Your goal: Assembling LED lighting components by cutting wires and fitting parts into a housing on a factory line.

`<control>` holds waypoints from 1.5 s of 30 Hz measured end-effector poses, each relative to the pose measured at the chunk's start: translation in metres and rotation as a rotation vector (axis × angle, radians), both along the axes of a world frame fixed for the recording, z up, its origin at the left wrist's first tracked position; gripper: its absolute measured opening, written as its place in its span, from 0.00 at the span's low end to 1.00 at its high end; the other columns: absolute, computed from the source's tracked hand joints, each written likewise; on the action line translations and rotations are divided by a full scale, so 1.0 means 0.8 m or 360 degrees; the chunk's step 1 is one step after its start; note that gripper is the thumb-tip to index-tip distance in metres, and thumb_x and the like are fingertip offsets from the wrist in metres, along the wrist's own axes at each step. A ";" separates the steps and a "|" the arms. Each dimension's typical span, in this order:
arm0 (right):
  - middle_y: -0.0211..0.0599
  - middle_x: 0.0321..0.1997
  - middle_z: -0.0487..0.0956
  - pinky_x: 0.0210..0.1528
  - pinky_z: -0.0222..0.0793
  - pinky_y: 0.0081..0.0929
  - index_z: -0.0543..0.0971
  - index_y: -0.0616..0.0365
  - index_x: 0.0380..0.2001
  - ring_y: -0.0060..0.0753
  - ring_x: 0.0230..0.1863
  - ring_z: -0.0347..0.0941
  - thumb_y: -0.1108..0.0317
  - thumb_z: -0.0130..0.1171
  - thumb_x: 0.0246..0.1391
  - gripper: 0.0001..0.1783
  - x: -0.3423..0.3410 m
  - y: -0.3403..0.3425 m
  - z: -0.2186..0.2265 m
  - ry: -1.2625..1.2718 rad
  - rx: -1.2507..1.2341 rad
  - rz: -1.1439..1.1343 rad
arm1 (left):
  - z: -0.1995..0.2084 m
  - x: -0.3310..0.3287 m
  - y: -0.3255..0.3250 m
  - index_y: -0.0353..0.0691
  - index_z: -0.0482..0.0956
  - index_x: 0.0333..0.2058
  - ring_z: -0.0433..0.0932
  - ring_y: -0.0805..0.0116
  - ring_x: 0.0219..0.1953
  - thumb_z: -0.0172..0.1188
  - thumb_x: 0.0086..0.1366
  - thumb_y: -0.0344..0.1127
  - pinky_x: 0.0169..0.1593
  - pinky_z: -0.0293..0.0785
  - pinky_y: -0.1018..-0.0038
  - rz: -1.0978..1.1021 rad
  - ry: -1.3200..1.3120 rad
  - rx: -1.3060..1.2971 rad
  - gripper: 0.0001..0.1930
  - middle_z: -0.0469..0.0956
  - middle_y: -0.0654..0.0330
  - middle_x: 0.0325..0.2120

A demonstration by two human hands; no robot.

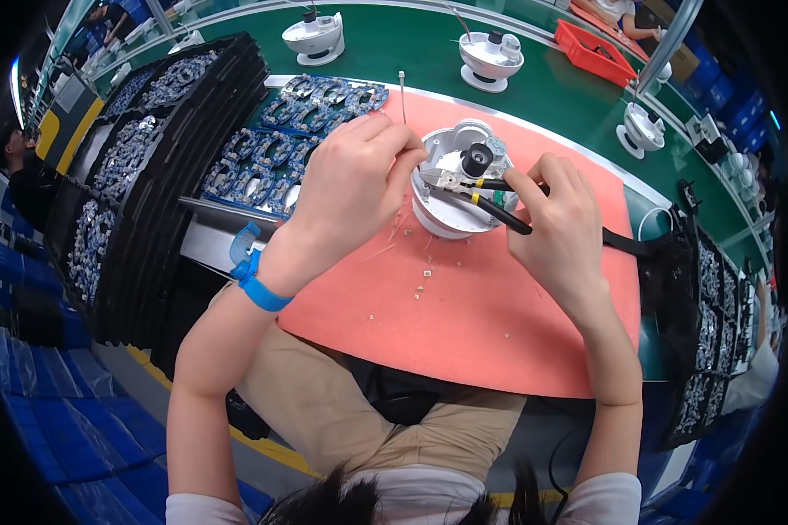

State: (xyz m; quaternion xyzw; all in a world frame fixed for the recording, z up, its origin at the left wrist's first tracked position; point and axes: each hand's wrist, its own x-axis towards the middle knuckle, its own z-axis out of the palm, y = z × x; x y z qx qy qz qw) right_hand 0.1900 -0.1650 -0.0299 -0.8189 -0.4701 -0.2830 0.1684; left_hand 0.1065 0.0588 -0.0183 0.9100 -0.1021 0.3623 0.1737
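A white rounded camera housing [447,220] stands open side up on the salmon-pink mat, with a black lens [477,160] and pale parts inside. My right hand [556,223] is closed round the black, yellow-banded handles of a pair of cutting pliers [497,211]. The jaws lie over the left inner part of the housing. At the housing's left rim, my left hand [359,179] pinches thumb and fingertips together; what they hold is too small to make out. A thin pale strip [403,96] with a small block on top sticks up behind that hand.
Blue-rimmed circuit boards [267,157] lie left of the mat [464,324], beside tall stacked black trays [162,184]. Tiny pale bits and clear strips are scattered on the mat. Similar white housings [490,61] and a red bin [594,52] stand on the green bench. Other people sit farther off.
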 end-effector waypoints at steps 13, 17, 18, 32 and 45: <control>0.32 0.41 0.75 0.45 0.67 0.32 0.75 0.54 0.38 0.36 0.46 0.73 0.72 0.66 0.37 0.20 0.007 -0.016 -0.025 0.0009 -0.0123 0.0760 | 0.017 -0.035 0.045 0.31 0.75 0.31 0.77 0.62 0.24 0.60 0.62 0.25 0.30 0.72 0.72 0.0189 0.0392 -0.0389 0.03 0.77 0.53 0.22; 0.28 0.34 0.73 0.40 0.64 0.31 0.75 0.53 0.36 0.31 0.37 0.72 0.71 0.59 0.45 0.12 0.010 -0.009 -0.047 -0.0284 -0.0036 0.0669 | 0.007 -0.027 0.035 0.31 0.74 0.31 0.77 0.66 0.23 0.57 0.63 0.24 0.29 0.71 0.74 0.0132 0.0478 -0.0402 0.03 0.77 0.55 0.22; 0.28 0.34 0.73 0.40 0.64 0.31 0.75 0.53 0.36 0.31 0.37 0.72 0.71 0.59 0.45 0.12 0.013 -0.013 -0.043 -0.0302 -0.0040 0.0624 | 0.004 -0.027 0.032 0.31 0.74 0.31 0.76 0.67 0.23 0.57 0.63 0.24 0.28 0.70 0.74 0.0109 0.0491 -0.0394 0.03 0.76 0.55 0.22; 0.36 0.41 0.74 0.45 0.61 0.38 0.72 0.55 0.38 0.42 0.48 0.69 0.77 0.61 0.43 0.16 0.248 -0.122 -0.043 -0.0101 -0.0205 -0.0262 | -0.032 -0.017 0.010 0.33 0.76 0.30 0.77 0.63 0.25 0.61 0.59 0.23 0.30 0.72 0.71 -0.0043 0.0479 -0.0221 0.02 0.77 0.54 0.24; 0.48 0.44 0.77 0.48 0.72 0.47 0.73 0.58 0.43 0.52 0.49 0.73 0.66 0.65 0.42 0.23 0.372 -0.237 -0.034 -0.0206 0.0192 -0.1039 | -0.046 -0.007 0.000 0.34 0.77 0.30 0.78 0.57 0.31 0.62 0.58 0.25 0.35 0.74 0.66 -0.0140 0.0733 -0.0138 0.03 0.76 0.53 0.26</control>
